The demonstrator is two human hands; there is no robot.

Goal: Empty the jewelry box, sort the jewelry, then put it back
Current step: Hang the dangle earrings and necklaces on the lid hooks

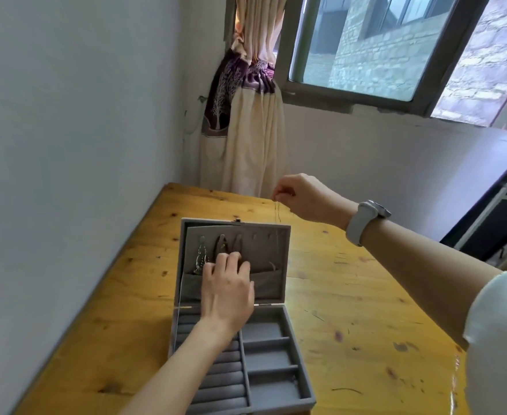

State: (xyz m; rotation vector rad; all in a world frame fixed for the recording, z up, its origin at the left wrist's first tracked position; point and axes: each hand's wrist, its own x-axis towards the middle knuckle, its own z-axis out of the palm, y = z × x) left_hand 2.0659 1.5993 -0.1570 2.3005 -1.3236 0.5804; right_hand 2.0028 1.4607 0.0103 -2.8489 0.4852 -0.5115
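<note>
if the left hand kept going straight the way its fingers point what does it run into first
Most likely the upright lid of the jewelry box: the left hand already reaches at its grey lining, fingertips by the hanging pieces. Depth is unclear, so contact cannot be confirmed.

A plain room in a home: bare white walls [75, 130] meet in a corner where a cream and purple patterned curtain [246, 115] hangs tied back beside a grey-framed window [366, 94] facing a stone-brick building. A knotty yellow wooden bench [351, 295] stands against the left wall.
</note>
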